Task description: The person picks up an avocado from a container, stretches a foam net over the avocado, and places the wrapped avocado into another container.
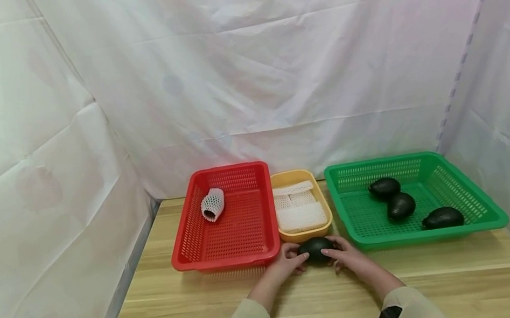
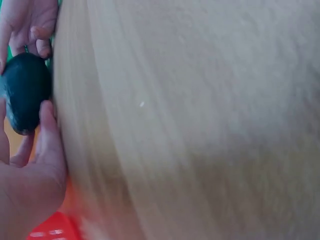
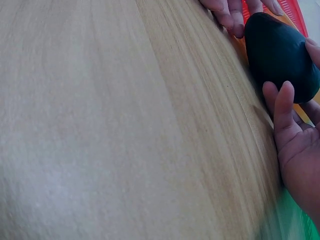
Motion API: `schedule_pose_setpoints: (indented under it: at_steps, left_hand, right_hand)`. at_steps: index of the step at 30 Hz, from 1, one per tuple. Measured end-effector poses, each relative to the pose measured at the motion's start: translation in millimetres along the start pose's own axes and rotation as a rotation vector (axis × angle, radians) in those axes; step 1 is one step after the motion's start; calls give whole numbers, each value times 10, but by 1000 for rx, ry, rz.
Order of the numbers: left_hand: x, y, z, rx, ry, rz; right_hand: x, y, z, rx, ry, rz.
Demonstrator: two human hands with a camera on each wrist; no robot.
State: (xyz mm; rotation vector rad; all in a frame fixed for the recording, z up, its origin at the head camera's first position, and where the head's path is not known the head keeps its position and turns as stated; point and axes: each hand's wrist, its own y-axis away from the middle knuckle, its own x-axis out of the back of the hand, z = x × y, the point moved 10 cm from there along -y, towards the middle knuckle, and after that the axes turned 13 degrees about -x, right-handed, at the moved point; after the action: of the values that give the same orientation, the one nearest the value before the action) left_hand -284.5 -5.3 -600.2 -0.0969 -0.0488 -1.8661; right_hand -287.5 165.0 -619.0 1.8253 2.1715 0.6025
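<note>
A dark avocado (image 1: 316,251) is between the two hands, just in front of the small yellow basket. My left hand (image 1: 290,260) holds its left end, thumb on the near side and fingers behind. At the other end my right hand (image 1: 348,256) grips it the same way. In the left wrist view, the avocado (image 2: 27,90) has the left hand (image 2: 35,175) below it and the right hand above. The right wrist view shows the avocado's (image 3: 280,55) smooth dark skin, with the right hand's fingers (image 3: 285,107) against it.
A red basket (image 1: 268,206) at left holds one avocado in a white foam net (image 1: 213,204). The yellow basket (image 1: 300,236) contains white foam nets (image 1: 301,217). At right, a green basket (image 1: 417,236) holds three avocados (image 1: 401,206). White cloth (image 1: 264,81) hangs behind the wooden table (image 1: 325,312).
</note>
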Motion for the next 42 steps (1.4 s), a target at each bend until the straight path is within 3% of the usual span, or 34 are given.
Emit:
schedule_pose_setpoints:
  at_steps: [2, 8, 14, 19, 26, 28, 31, 34, 38, 42]
  left_hand:
    - [-4, 19, 40, -8, -80, -19]
    - [-38, 30, 297, -113, -481, -76]
    - [-127, 19, 514, -232, -716, -121]
    - [-248, 11, 756, -381, -885, -172]
    - [-483, 44, 1227, -739, -1166, -241]
    - [-488, 10, 1333, -794, -1237, -230]
    - [-444, -118, 1404, -788, -1353, -214]
    - [-371, -275, 1335, -672, -1426, -239]
    - [-308, -423, 1134, -506, -1479, -298]
    - [-309, -474, 1006, -421, -1555, -341]
  right_hand:
    - [6, -1, 8, 1, 3, -2]
    - [25, 0, 18, -16, 7, -2]
    - [2, -3, 1, -12, 7, -13]
    - [18, -16, 21, -28, -3, 11]
    - [-11, 5, -20, -14, -37, -20]
    - [-7, -29, 5, -11, -37, -21]
    - [3, -30, -3, -17, -34, -6]
    - [14, -28, -9, -17, -31, 7]
    - [7, -24, -13, -11, -26, 8]
    - [-6, -14, -7, -13, -28, 4]
